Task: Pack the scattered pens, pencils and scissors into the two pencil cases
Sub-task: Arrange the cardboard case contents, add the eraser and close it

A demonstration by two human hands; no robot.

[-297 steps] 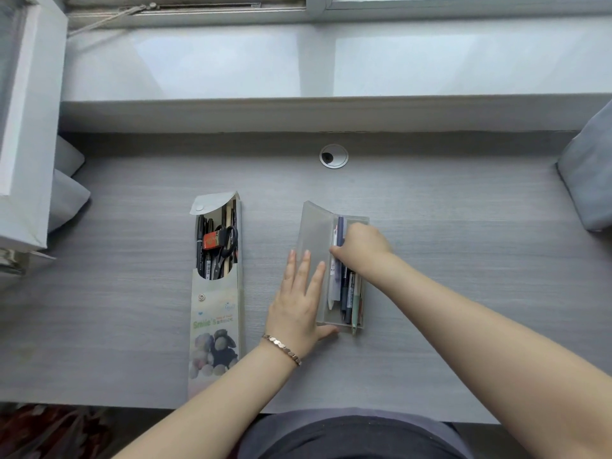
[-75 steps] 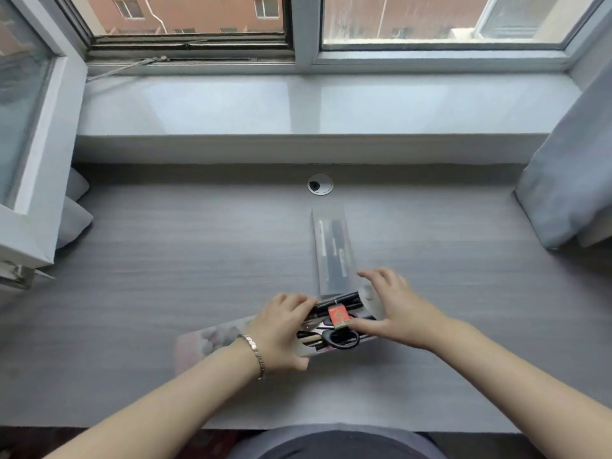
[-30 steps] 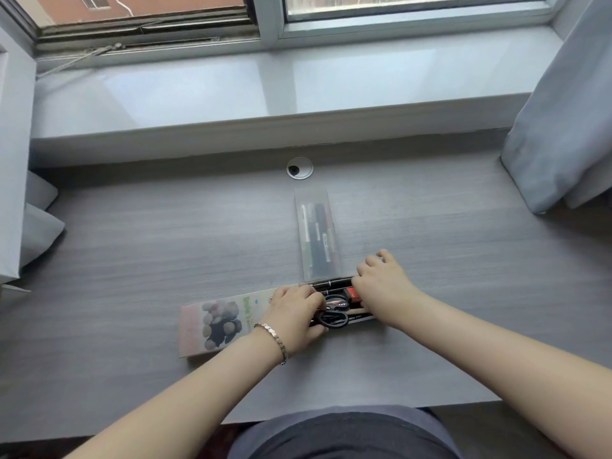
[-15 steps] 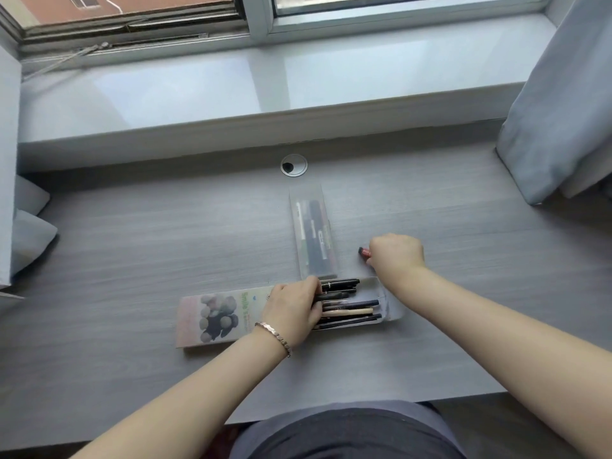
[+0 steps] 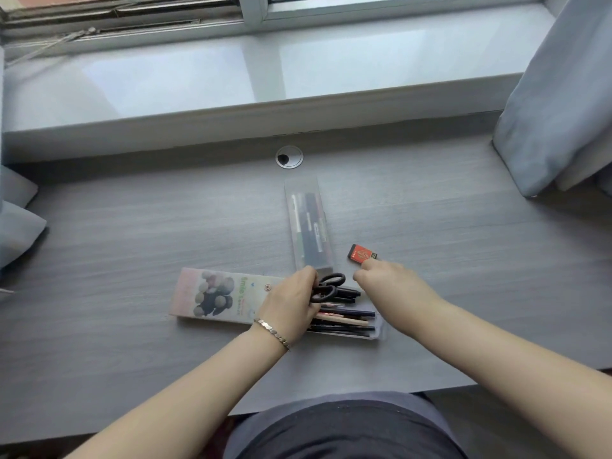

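A printed pencil case [image 5: 215, 294] lies flat across the desk with its open end to the right. Several pens and pencils [image 5: 346, 321] stick out of that end. My left hand [image 5: 291, 304] rests over the opening and grips the black scissors [image 5: 328, 286] by their blades, handles pointing right. A clear pencil case [image 5: 309, 226] holding several pens lies lengthwise just behind. A red eraser [image 5: 361, 254] lies flat on the desk to its right. My right hand [image 5: 387, 283] is just in front of the eraser, index fingertip at its near edge and thumb apart from it.
A round cable grommet [image 5: 289, 156] sits in the desk [image 5: 463, 260] behind the clear case. A grey curtain [image 5: 556, 111] hangs at the right edge and folded grey fabric [image 5: 16, 223] lies at the left. The window sill [image 5: 231, 81] runs along the back.
My right hand has set the red eraser down on the desk beside the clear case. My left hand has taken hold of the scissors at the printed case's open end.
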